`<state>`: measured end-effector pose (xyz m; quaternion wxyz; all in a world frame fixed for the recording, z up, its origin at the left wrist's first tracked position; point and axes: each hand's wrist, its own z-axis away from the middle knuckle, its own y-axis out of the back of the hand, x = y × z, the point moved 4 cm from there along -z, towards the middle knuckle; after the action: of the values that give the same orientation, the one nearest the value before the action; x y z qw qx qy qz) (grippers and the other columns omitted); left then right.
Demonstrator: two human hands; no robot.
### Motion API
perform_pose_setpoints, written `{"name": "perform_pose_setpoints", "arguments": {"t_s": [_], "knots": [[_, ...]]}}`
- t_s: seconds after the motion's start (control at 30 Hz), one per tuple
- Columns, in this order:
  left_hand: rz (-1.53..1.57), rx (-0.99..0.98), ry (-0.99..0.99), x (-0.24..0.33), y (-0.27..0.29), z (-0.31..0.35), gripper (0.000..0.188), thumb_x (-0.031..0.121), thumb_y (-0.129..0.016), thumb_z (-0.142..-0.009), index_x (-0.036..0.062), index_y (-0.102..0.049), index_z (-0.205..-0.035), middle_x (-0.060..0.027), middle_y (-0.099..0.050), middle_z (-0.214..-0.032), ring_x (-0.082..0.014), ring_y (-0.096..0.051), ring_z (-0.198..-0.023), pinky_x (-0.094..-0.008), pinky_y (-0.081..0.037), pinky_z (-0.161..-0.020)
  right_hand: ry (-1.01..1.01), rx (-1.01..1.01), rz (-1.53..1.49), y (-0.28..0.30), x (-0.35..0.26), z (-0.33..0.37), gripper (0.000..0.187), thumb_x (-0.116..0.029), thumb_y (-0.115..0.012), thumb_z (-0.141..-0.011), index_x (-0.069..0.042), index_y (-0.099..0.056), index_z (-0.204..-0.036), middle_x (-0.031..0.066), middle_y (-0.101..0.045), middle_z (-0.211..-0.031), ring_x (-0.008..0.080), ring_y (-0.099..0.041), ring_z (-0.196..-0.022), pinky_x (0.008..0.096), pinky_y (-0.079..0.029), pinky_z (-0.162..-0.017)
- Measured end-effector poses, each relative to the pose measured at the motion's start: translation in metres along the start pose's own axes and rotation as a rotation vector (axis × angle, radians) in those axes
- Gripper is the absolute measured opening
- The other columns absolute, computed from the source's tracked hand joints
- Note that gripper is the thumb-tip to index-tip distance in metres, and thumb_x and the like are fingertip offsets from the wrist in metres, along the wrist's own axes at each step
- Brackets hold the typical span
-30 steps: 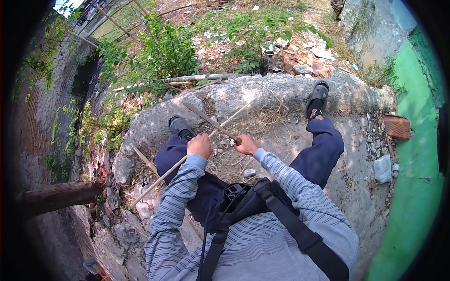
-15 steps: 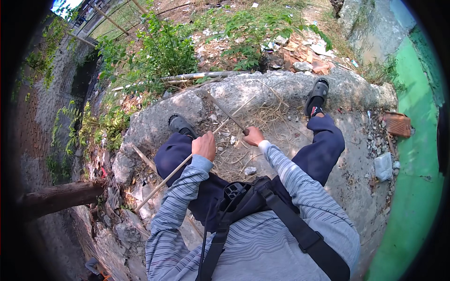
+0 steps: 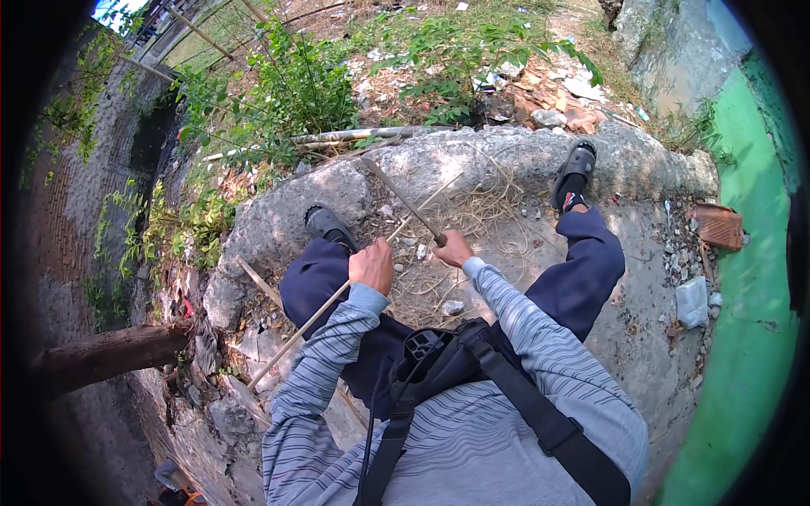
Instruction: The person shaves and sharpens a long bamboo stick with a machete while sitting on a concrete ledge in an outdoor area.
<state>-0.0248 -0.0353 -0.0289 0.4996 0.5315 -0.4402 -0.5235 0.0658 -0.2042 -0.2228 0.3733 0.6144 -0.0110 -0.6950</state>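
While the left hand (image 3: 372, 268) is gripping a thin pale stick (image 3: 304, 331), the right hand (image 3: 456, 249) is holding a long-bladed knife (image 3: 401, 197) by its dark handle (image 3: 440, 241). The left fingers (image 3: 381, 250) are clasping the stick partway along its length; the right fingers (image 3: 449, 253) are wrapping the handle. The stick's long axis is running diagonally, its near end lying to the left beside the left sleeve (image 3: 333, 337), its far end pointing away and to the right, between the left clog (image 3: 331, 226) and the right clog (image 3: 575, 173). The blade (image 3: 388, 185) is taking the opposite diagonal, its tip pointing away and to the left, toward the stone kerb (image 3: 422, 162). In this view the two are forming an X, judged to be the governing relation: the crossing is lying just beyond the left fingers and to their right, and just beyond the right fingers and to their left, neither hand standing clearly nearer. Whether the edge is touching the wood cannot be determined. Dry strands (image 3: 489, 211) are lying on the ground beyond the crossing; a second stick (image 3: 260, 282) is resting beside the left knee (image 3: 308, 282).
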Motion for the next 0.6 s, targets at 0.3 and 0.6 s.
{"name": "perform_pose_setpoints", "arguments": {"t_s": [0.3,0.6], "knots": [[-0.040,0.007,0.067,-0.009,0.001,0.003,0.006,0.014,-0.058,-0.085,0.0094,-0.054,-0.087,-0.0101,-0.068,-0.071,-0.0277,-0.070,-0.064,-0.0389,-0.053,-0.053,0.190,-0.093,0.024,0.003,-0.040,0.006,0.026,-0.022,-0.067,-0.072,0.002,-0.057,-0.072,0.0215,-0.058,-0.066,0.0372,-0.056,-0.061,0.0449,-0.045,-0.062],[-0.006,-0.022,0.019,0.001,0.002,0.004,0.006,0.013,-0.058,-0.087,0.0072,-0.055,-0.086,-0.0115,-0.069,-0.073,-0.0261,-0.071,-0.066,-0.0382,-0.054,-0.053,-0.138,0.122,0.134,0.027,0.041,-0.035,0.030,-0.028,-0.071,-0.072,-0.002,-0.065,-0.085,0.0207,-0.062,-0.070,0.0370,-0.061,-0.068,0.0445,-0.047,-0.065]]}}
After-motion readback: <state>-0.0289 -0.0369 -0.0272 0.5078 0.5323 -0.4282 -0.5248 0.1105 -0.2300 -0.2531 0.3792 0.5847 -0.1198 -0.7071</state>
